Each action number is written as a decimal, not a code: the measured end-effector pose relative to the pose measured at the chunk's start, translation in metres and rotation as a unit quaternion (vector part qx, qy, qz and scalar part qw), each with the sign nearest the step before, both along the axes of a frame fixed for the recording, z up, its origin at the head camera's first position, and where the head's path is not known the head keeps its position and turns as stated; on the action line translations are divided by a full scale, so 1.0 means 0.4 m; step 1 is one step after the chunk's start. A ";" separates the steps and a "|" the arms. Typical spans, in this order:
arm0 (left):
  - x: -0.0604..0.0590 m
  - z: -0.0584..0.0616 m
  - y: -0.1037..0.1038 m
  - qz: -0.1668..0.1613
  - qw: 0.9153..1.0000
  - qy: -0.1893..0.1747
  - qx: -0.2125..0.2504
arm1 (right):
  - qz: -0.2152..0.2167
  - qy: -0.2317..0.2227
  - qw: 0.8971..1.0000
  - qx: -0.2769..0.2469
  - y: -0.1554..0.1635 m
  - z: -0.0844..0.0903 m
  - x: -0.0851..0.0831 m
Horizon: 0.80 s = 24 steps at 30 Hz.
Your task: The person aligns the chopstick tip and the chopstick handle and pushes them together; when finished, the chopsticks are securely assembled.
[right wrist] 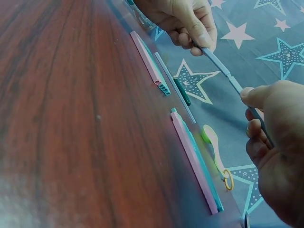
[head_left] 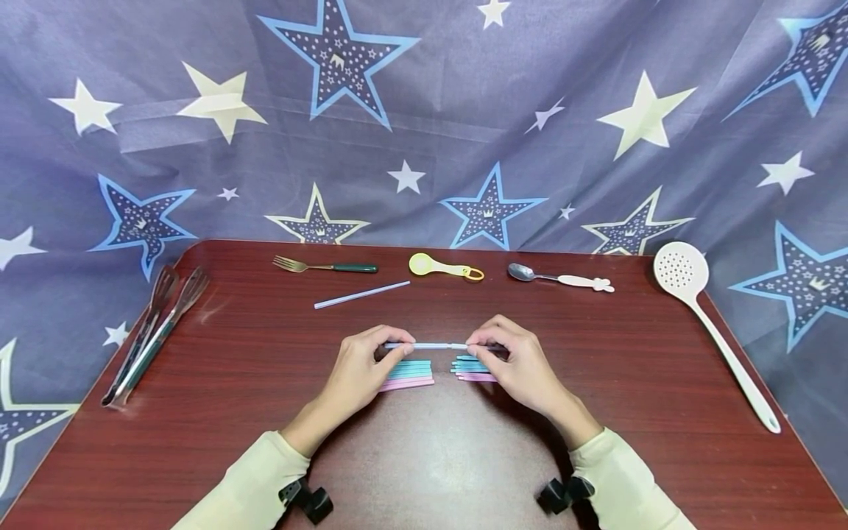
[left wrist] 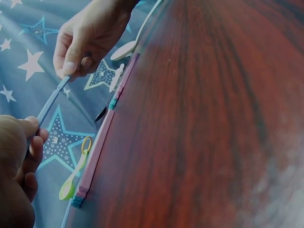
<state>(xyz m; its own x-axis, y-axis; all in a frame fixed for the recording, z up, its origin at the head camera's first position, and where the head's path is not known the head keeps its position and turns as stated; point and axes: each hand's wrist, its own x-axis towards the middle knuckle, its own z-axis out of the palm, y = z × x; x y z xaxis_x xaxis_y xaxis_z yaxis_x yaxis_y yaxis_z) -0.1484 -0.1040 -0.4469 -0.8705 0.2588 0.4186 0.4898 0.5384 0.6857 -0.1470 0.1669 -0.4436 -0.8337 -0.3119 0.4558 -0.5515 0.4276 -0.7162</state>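
A thin pale blue straw (head_left: pixel 430 346) is stretched level between both hands, above the table. My left hand (head_left: pixel 361 366) pinches its left part between thumb and fingers. The right part is pinched the same way by my right hand (head_left: pixel 523 364). A small step or joint shows along the straw, closer to the right fingertips; in the right wrist view two sections of the straw (right wrist: pixel 216 61) meet there. Below the left hand lies a row of teal and pink straws (head_left: pixel 411 372). Another row of shorter-looking teal and pink straws (head_left: pixel 469 366) lies partly hidden under the right hand.
One blue straw (head_left: pixel 362 294) lies apart behind the hands. Along the back are a fork (head_left: pixel 331 267), a yellow measuring spoon (head_left: pixel 444 268) and a white-handled spoon (head_left: pixel 563 280). Metal tongs (head_left: pixel 155 338) lie at the left edge, a white skimmer (head_left: pixel 718 338) at the right.
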 end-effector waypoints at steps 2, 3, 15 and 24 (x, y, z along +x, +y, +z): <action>0.000 0.001 0.000 -0.003 1.000 -0.002 0.003 | 0.000 0.001 1.000 0.001 0.000 0.000 0.000; 0.000 0.002 -0.001 -0.005 1.000 -0.003 0.004 | 0.000 0.001 1.000 0.002 -0.001 -0.001 0.000; -0.002 -0.002 -0.011 -0.027 1.000 -0.007 0.014 | 0.013 0.017 1.000 -0.014 -0.007 -0.010 0.000; 0.000 -0.003 -0.007 -0.042 0.999 0.001 0.019 | 0.013 0.015 1.000 -0.009 -0.009 -0.011 0.004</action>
<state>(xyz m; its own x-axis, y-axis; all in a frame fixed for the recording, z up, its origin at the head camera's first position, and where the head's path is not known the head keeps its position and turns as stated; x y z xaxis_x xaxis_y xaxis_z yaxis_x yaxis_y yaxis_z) -0.1483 -0.1068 -0.4481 -0.8453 0.3148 0.4317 0.5340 0.4693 0.7033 -0.1454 0.1631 -0.4480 -0.8109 -0.3251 0.4866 -0.5842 0.3992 -0.7067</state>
